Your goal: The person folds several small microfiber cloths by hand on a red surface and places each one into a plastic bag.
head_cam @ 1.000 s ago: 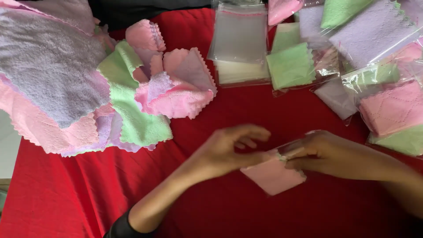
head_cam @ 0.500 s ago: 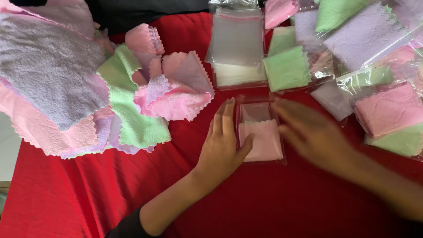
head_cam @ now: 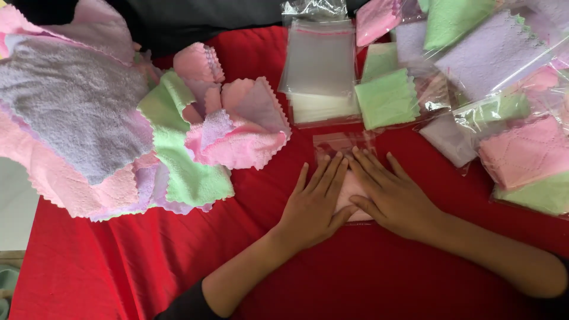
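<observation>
From the head view I saw my left hand (head_cam: 313, 204) and right hand (head_cam: 392, 198) lying flat and open, side by side, fingers spread, pressing down on a bagged pink cloth (head_cam: 349, 195) on the red worktop (head_cam: 355, 278). A stack of empty clear bags (head_cam: 320, 65) lay just beyond it, loose cloths (head_cam: 178, 154) heaped to the left and packed cloths (head_cam: 521, 148) to the right.

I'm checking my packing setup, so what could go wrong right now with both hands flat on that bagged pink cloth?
The left hand and right hand press the bagged pink cloth flat; its clear flap lies open above the fingertips, so the cloth might creep back out. The stack of empty clear bags lies just beyond and might get nudged. The loose cloth pile might snag the left forearm.
</observation>
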